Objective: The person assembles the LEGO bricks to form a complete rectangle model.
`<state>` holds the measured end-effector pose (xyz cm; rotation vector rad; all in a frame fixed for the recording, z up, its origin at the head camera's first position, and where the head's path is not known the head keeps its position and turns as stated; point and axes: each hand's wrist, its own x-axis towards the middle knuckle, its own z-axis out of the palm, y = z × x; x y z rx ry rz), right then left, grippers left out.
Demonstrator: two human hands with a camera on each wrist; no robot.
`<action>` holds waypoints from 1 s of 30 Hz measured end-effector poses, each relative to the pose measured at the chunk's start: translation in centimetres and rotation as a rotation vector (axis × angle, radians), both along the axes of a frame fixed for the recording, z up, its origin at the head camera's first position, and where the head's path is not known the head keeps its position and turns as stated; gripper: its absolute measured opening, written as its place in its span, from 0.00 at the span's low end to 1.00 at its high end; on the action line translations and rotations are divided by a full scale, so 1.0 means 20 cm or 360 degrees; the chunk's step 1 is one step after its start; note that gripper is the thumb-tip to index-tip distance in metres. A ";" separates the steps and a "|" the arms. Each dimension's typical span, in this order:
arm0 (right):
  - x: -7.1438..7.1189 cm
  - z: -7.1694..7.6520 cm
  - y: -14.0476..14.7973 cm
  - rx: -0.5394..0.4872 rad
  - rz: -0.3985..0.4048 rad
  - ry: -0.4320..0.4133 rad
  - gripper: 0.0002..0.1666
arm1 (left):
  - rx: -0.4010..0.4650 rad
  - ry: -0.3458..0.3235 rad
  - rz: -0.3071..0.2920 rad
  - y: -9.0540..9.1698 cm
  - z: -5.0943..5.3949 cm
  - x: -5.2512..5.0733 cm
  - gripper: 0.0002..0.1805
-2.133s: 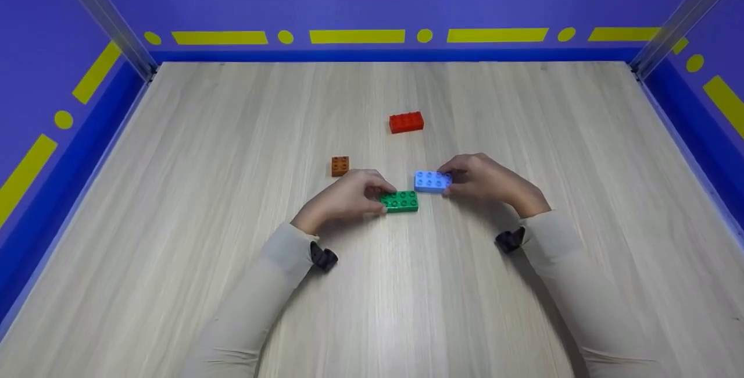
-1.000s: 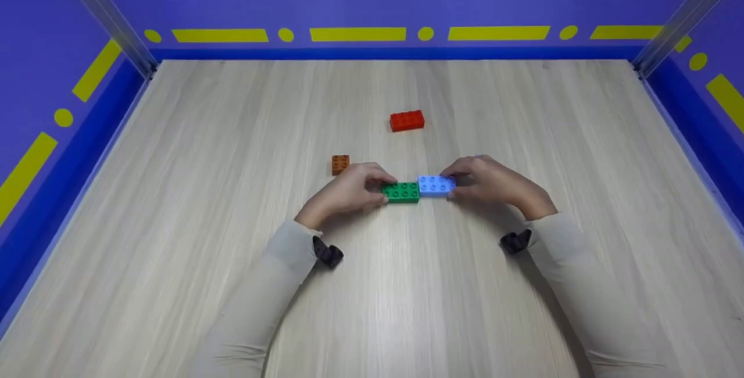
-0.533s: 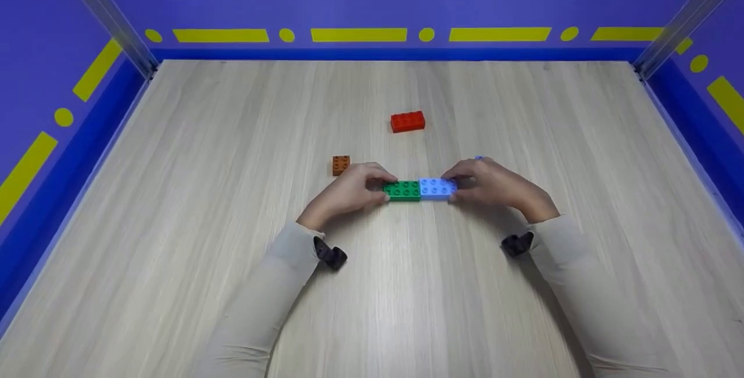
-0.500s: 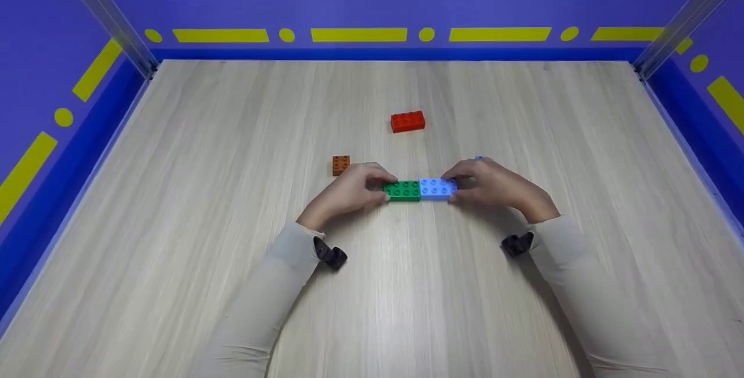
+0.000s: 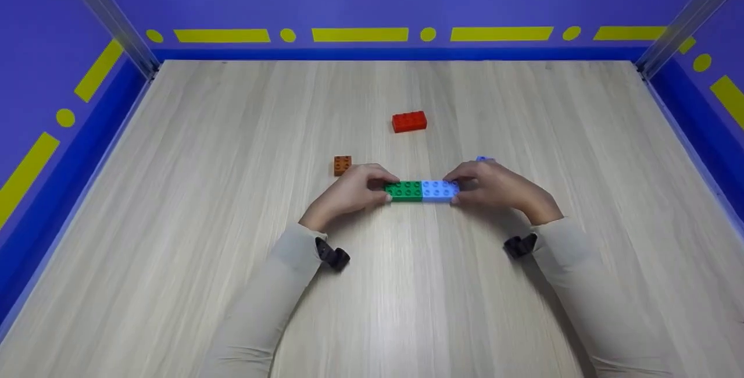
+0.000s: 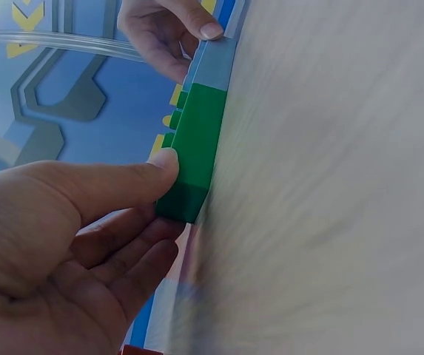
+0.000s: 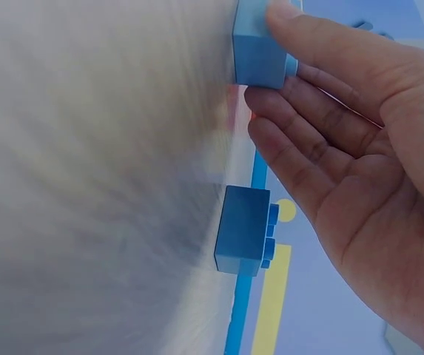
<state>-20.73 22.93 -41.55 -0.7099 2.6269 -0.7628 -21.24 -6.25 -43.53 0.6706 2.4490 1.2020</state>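
Both hands are part-closed, spread only as wide as a brick: the left hand (image 5: 351, 193) pinches the left end of the green brick (image 5: 407, 191), the right hand (image 5: 497, 186) the right end of the light blue brick (image 5: 436, 191), each with the thumb on the near side and fingertip on the far side. The two bricks sit between the hands, low at the bench (image 5: 372, 302), inner ends meeting. Two seconds ago they were staggered, the light blue one farther from the person; now their long sides line up. For the work in hand, I judge that the aligning is as good as done; whether anything fastens the bricks together cannot be told.

Their shared long axis runs straight from one hand to the other, across the person's front, studs upward.

Just beyond the left hand lies a small orange brick (image 5: 342, 165), studs up. Behind the right hand, mostly hidden from the head camera, is another blue brick (image 7: 243, 225). Farthest out, past the gap between the hands, a red brick (image 5: 410, 122) points nearly left to right, slightly skewed.
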 end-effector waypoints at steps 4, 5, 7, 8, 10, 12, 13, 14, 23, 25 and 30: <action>0.00 0.00 0.00 0.0014 -0.0002 0.0012 0.23 | -0.0008 -0.0023 0.0002 0.00 0.00 0.00 0.18; 0.00 0.00 0.00 0.0013 -0.0001 0.0017 0.23 | -0.0011 -0.0027 0.0003 0.01 0.00 0.00 0.18; 0.00 0.00 0.00 0.0008 -0.0001 0.0023 0.23 | -0.0008 -0.0031 0.0005 0.01 0.00 0.00 0.19; 0.00 0.00 0.00 0.0007 -0.0001 0.0027 0.22 | -0.0008 -0.0031 0.0007 0.01 0.00 0.00 0.19; 0.00 0.00 0.00 0.0006 -0.0002 0.0019 0.22 | -0.0011 -0.0031 0.0011 0.00 0.00 0.00 0.19; 0.00 0.00 0.00 0.0018 -0.0007 0.0013 0.23 | -0.0015 -0.0033 0.0017 0.00 0.00 0.00 0.19; 0.00 0.01 0.00 0.0023 -0.0009 0.0010 0.23 | -0.0017 -0.0037 0.0020 0.00 0.00 0.00 0.19; 0.00 0.01 0.00 0.0029 -0.0008 0.0008 0.23 | -0.0021 -0.0039 0.0023 0.00 0.00 0.00 0.19; -0.01 0.03 -0.01 0.0028 0.0018 0.0000 0.23 | -0.0031 -0.0062 0.0036 0.00 0.01 0.00 0.19; -0.01 0.03 -0.01 0.0010 0.0034 -0.0007 0.23 | -0.0030 -0.0056 0.0038 0.00 0.01 0.00 0.19; -0.03 0.05 -0.02 -0.0003 0.0059 -0.0032 0.24 | -0.0030 -0.0046 0.0051 0.01 0.01 0.00 0.19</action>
